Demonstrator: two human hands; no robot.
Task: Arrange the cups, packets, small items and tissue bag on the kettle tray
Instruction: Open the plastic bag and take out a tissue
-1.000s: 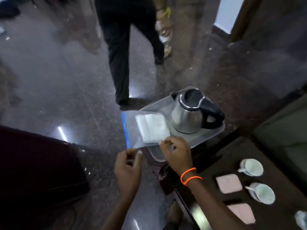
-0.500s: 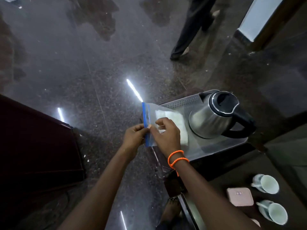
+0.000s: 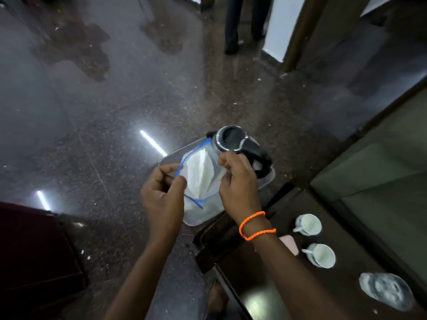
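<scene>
Head view: both hands, left hand (image 3: 163, 195) and right hand (image 3: 238, 181), pinch the clear blue-zipped tissue bag (image 3: 199, 175) open over the translucent plastic kettle tray (image 3: 269, 179); next, seal and lay it at nine o'clock of the steel kettle (image 3: 233, 140).

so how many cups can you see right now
2. One white cup and a second white cup nearer the person, both on the dark table, off the tray. More may lie outside the view.

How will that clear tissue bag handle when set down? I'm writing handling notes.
The tissue bag is probably floppy: it bows between the left hand and right hand. Likely light, holding only folded tissue. The clear film may be slippery.
</scene>
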